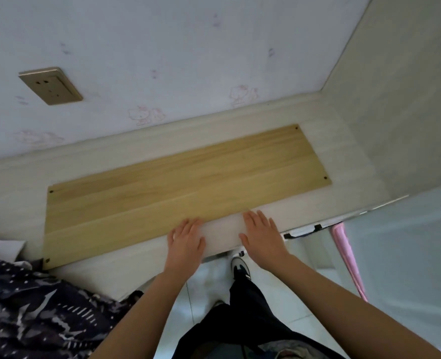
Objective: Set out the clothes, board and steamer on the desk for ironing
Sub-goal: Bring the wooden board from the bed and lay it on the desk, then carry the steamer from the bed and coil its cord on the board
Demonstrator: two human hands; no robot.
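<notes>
1. light-brown rectangular wooden board [188, 177] lies flat on the pale worktop [343, 156], its long side along the wall, probably so clothes can be spread over it.
2. left hand [185, 239] and right hand [262, 234] rest flat at the board's near edge with fingers straight, grasping nothing; they seem to be squaring it up.
3. dark blue patterned cloth [33, 307] is heaped at lower left, just beside the board's near corner, and may crowd that end.
4. no steamer shows; a brass wall socket [50, 86] sits above, and a pink cloth [349, 255] hangs at the right.
</notes>
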